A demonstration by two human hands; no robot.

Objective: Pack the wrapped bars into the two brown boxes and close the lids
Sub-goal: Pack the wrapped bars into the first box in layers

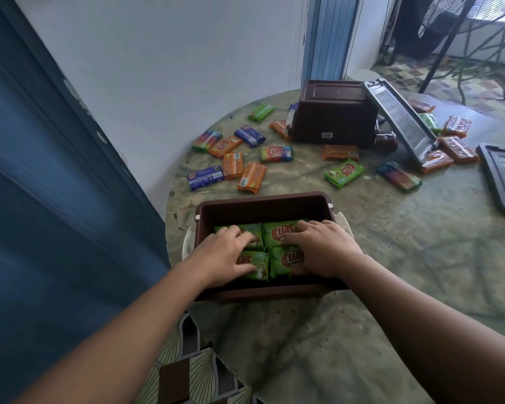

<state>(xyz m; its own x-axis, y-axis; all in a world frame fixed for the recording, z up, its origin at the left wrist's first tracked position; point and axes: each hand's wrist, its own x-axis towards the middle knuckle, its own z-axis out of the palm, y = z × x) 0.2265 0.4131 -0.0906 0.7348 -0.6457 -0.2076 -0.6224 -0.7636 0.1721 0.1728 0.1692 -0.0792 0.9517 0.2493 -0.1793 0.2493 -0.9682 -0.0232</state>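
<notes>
Here, low in the frame, the left hand (225, 252) and right hand (318, 247) lie flat, fingers spread, on green wrapped bars (277, 233) inside the open brown plastic box (263, 201); best press evenly, seating them level.

A single head-worn wide-angle camera looks forward and steeply down over the round table (391, 258), close above the near brown box (263, 204); wall and doorway lie far.
</notes>
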